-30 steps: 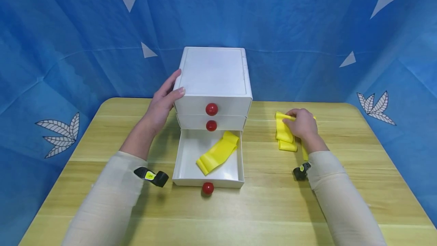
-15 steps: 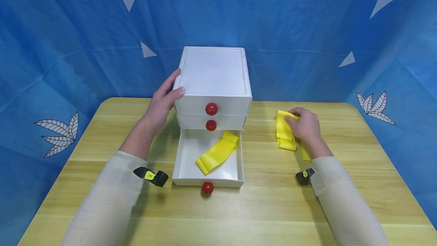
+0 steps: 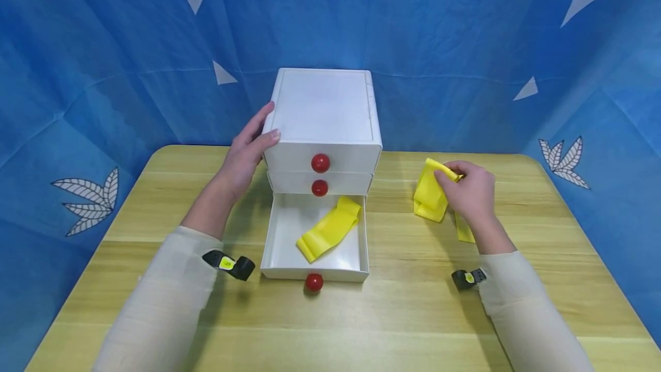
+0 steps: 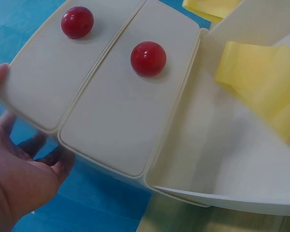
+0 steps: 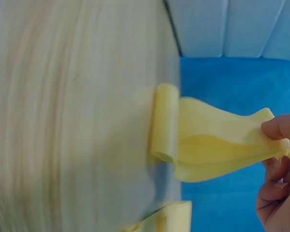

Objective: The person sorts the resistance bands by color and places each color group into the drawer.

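A white drawer cabinet (image 3: pixel 324 108) with red knobs stands in the middle of the table, its bottom drawer (image 3: pixel 281 245) pulled out. A flat, folded yellow strip (image 3: pixel 330 229) lies slantwise inside that drawer. My left hand (image 3: pixel 242 157) rests against the cabinet's left side, with the thumb at the top front edge and the fingers extended along the side. To the right of the cabinet, my right hand (image 3: pixel 471 191) pinches another yellow strip (image 5: pixel 217 140) between thumb and fingers; it hangs in loose folds. One more yellow strip (image 3: pixel 465 229) shows under that hand, partly hidden by it.
The wooden table (image 3: pixel 403 314) reaches around the cabinet on all sides shown. A blue curtain (image 3: pixel 439 45) with white triangles and leaf prints hangs behind it. The open drawer and its red knob (image 3: pixel 314 282) stick out toward me.
My right hand has shifted slightly right and toward me, raising the upper end of the pinched yellow strip and tilting it. The left hand, the cabinet and the strip in the drawer stay put.
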`<state>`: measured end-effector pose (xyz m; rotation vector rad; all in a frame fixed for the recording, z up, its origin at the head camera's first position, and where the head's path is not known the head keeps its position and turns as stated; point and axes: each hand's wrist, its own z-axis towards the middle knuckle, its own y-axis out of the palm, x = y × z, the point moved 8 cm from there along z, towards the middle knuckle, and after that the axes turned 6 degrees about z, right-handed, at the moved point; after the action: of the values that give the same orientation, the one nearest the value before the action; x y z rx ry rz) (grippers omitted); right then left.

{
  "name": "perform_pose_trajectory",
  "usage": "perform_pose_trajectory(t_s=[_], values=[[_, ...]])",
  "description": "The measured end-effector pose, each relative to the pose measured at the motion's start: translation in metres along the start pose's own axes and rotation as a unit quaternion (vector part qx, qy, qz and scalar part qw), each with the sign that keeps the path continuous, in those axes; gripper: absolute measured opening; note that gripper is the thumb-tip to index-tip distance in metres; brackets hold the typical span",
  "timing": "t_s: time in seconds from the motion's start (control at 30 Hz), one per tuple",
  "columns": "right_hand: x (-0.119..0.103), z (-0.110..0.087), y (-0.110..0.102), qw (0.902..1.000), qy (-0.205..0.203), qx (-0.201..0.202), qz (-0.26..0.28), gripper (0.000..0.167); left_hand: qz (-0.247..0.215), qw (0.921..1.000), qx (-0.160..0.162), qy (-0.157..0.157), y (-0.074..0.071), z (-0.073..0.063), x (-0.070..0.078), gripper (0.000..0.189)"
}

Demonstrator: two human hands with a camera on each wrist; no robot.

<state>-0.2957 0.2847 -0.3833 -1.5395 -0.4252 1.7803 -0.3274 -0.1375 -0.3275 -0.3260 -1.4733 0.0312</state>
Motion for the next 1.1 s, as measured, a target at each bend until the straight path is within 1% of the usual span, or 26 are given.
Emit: perform_pose_trajectory(t_s=[0.17,0.57,0.63,0.77,0.97,1.1], values=[[-0.016,-0.008,-0.011,0.9995,0.0,0.019,0.025,0.036,0.001,1.0,-0.001,-0.001,0.0,0.0,-0.001,0.062],[-0.05,-0.028,-0.027,0.9939,0.021,0.036,0.103,0.04,0.003,1.0,0.002,-0.007,0.001,0.001,-0.001,0.062],[-0.058,-0.032,-0.029,0.9926,0.012,0.041,0.114,0.039,0.005,1.0,0.002,-0.007,0.001,0.001,-0.001,0.062],[-0.077,-0.04,-0.03,0.9882,-0.026,0.051,0.142,0.032,0.006,1.0,0.002,-0.006,0.001,0.002,-0.002,0.062],[-0.106,-0.055,-0.027,0.9781,-0.067,0.045,0.192,0.023,0.007,0.9999,0.001,-0.008,0.001,0.002,-0.003,0.062],[-0.124,-0.064,-0.023,0.9695,-0.097,0.04,0.221,0.016,0.003,1.0,0.001,-0.007,0.001,0.002,-0.003,0.062]])
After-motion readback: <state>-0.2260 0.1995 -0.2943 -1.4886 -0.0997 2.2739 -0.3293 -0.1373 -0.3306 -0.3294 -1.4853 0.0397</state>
